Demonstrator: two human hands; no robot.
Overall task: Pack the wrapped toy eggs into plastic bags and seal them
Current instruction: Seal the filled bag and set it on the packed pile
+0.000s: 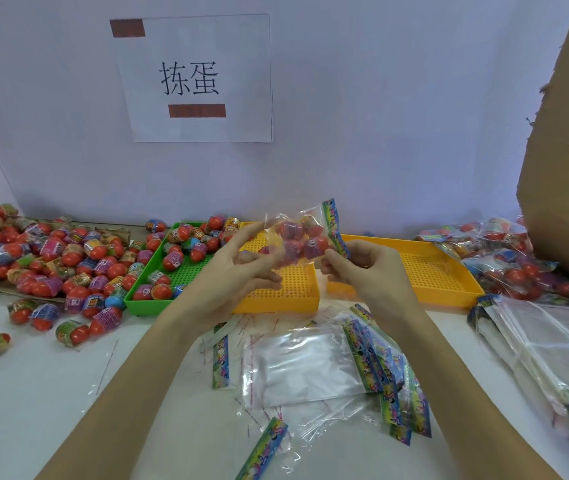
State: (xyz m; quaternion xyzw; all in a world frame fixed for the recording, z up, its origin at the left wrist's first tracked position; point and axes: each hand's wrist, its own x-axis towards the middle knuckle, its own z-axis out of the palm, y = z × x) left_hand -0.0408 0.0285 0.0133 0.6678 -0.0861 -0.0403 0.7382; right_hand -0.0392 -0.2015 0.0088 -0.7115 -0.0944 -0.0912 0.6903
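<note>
A clear plastic bag [298, 237] with a colourful header strip holds several wrapped red toy eggs and is lifted above the yellow trays. My left hand [238, 271] holds its left end with curled fingers. My right hand [362, 265] pinches its right end, just below the printed header. Loose wrapped eggs [51, 258] lie heaped at the left, and more fill the green tray [144, 296]. Empty bags [310, 368] with printed headers are spread on the table below my hands.
Two yellow perforated trays [290, 296] [428, 271] stand side by side behind my hands. Filled bags [504, 258] pile up at the right beside a tall cardboard box [567, 168]. A stack of unused bags [546, 348] lies at the right front. A paper sign [196, 81] hangs on the wall.
</note>
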